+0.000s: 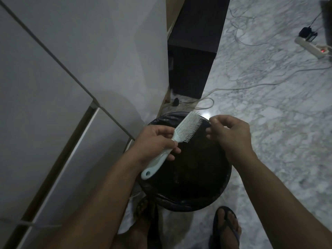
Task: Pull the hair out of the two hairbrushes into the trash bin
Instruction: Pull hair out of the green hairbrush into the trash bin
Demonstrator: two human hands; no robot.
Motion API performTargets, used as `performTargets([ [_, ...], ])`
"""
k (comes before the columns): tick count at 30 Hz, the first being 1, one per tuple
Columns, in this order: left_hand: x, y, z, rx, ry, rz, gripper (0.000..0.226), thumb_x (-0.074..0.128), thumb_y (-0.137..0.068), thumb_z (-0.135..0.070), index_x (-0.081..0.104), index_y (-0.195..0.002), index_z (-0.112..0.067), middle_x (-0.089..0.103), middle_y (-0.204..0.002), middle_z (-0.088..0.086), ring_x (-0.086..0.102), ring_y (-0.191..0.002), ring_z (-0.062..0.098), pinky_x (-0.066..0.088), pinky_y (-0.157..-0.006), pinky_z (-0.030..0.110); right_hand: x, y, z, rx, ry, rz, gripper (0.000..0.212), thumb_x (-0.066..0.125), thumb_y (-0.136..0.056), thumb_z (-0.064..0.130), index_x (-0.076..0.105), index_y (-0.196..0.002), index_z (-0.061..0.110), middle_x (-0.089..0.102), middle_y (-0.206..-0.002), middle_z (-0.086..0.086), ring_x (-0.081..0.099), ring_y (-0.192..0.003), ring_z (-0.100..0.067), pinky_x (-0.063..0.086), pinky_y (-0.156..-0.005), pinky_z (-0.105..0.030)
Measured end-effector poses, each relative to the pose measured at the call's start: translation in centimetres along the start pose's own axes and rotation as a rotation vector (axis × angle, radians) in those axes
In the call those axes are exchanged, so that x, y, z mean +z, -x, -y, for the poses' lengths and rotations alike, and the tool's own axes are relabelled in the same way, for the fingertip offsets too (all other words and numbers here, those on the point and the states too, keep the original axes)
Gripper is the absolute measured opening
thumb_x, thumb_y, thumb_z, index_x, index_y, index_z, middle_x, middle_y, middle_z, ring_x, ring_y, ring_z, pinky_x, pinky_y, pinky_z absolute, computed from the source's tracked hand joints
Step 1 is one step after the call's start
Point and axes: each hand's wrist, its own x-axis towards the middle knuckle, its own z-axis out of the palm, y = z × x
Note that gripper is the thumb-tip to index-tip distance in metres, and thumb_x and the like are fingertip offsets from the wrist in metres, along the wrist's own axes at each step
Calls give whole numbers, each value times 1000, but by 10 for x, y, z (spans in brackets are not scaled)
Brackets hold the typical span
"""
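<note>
From my feed, left to right: left hand (158, 141) wrapped around the handle of a pale brush (172, 141), held over the bin (222, 191), bristles facing 3 o'clock, head tip pointing 1 o'clock

Right hand (231, 135) sits at 3 o'clock of the bristles, just beside them, thumb and forefinger pressed together at the tip, other fingers curled. Could be pinching strands, too fine and dim for me to tell

Step, my read: stripping hair off the first brush, right above the bin's dark liner. Next move calls for a pinch deep at the bristle roots, pull out toward 3 o'clock, then let go over the bin opening, not the floor

Count: 1 brush in view, second one not visible; 1 bin; 2 hands. Also 1 power strip (312, 47) at 2 o'clock on the marble floor, and 2 sandalled feet at 6 o'clock

Hair in the bin: can't make out
</note>
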Motion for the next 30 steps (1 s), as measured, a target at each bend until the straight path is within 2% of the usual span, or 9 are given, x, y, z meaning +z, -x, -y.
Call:
performTargets([
  [3,2,0,1,17,-17,-30,28,60,-83,15,69,-92,-11,71,-87,10,71,-66,21,57,-49,27,-2,-4,-16,-8,353,49,9,65,-88,7,73,-89,12,72,-77,-5,73,-73,-18,61,-76,-39],
  [5,3,1,2,19,-52,-27,28,61,-83,14,69,-94,-10,71,-86,9,72,-68,22,57,-50,28,0,-1,-18,-117,525,85,21,68,-85,11,72,-105,18,72,-96,3,70,-92,-15,56,-88,-35],
  [7,2,2,2,8,-87,7,28,61,-84,13,68,-99,-8,71,-89,11,72,-70,22,57,-52,29,3,1,-14,-257,498,181,37,69,-85,17,64,-120,27,64,-119,6,62,-106,-11,52,-90,-29],
  [9,0,3,1,-16,-87,65,28,60,-84,13,67,-106,-4,71,-97,15,73,-72,23,58,-53,28,5,1,-12,-330,480,291,37,66,-88,18,62,-121,34,58,-128,8,57,-112,-8,49,-90,-27],
  [13,-4,3,1,-43,-58,177,32,61,-85,12,66,-114,0,72,-98,14,73,-74,23,58,-52,27,1,0,-9,-342,417,198,10,70,-85,15,72,-90,24,67,-103,3,62,-91,-6,47,-75,-18],
  [16,-1,3,1,-45,-32,225,33,60,-84,13,66,-115,1,74,-96,13,73,-75,24,57,-51,26,-4,-2,-5,-255,255,38,6,70,-85,11,73,-85,16,69,-82,6,62,-72,1,47,-64,-8],
  [20,2,2,2,-54,-33,178,36,61,-83,14,64,-117,2,71,-106,19,73,-74,25,57,-51,27,-10,-10,-5,-88,29,-133,11,69,-86,12,72,-78,18,66,-62,9,57,-51,2,49,-56,-22],
  [25,3,-1,4,-26,-28,51,33,62,-82,14,66,-109,-5,71,-99,16,73,-72,23,59,-52,28,-4,-4,-7,-19,50,-31,11,66,-90,12,72,-89,3,68,-66,-4,60,-54,-12,54,-52,-25],
  [30,9,-4,11,-7,-35,-34,28,65,-82,11,68,-99,-11,71,-97,14,74,-73,24,58,-56,30,8,7,-14,-229,297,198,20,79,-77,27,75,-96,20,72,-83,1,69,-73,-9,57,-64,-23],
])
